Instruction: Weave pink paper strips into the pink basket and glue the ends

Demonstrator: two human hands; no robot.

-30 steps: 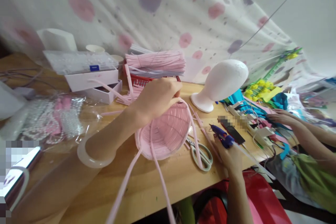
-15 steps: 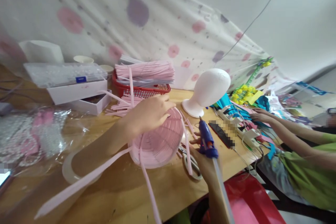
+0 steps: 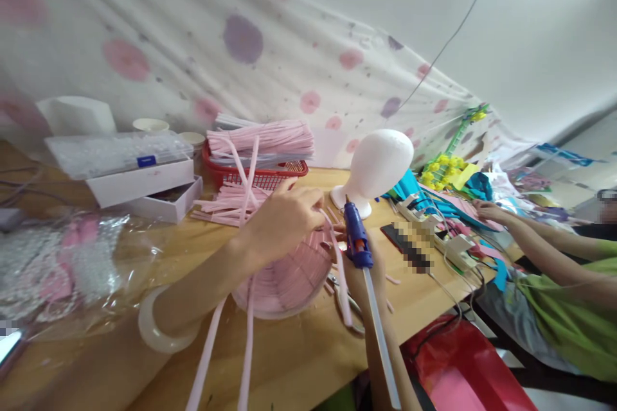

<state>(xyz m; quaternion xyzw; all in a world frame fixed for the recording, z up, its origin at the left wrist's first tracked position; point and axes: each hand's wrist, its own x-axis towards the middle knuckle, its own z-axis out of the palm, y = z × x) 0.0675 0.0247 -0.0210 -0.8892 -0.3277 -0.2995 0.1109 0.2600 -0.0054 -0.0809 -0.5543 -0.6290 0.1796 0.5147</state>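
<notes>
A round pink basket (image 3: 289,286) of woven strips lies tilted on the table, long loose strips sticking out from its rim. My left hand (image 3: 289,221) reaches over the rim with its fingers closed on a pink strip (image 3: 340,270) at the right side. In my right hand (image 3: 364,263) is a blue hot glue gun (image 3: 357,234), nozzle up, a long clear glue stick (image 3: 383,340) trailing from its back. Fingertips of this hand also meet the rim near the left fingers. Scissors (image 3: 354,314) lie beside the basket, partly hidden.
Behind stand a red basket (image 3: 226,174) of pink strips and a white foam head (image 3: 383,160). White boxes (image 3: 144,180) and bagged beads (image 3: 91,263) lie left. Right are a dark phone-like object (image 3: 405,247), power strips (image 3: 453,250) and a co-worker's arms (image 3: 525,231).
My right hand has brought the glue gun left and up to the rim. My left fingers have closed at the rim's right side. The basket's loose strips have shifted.
</notes>
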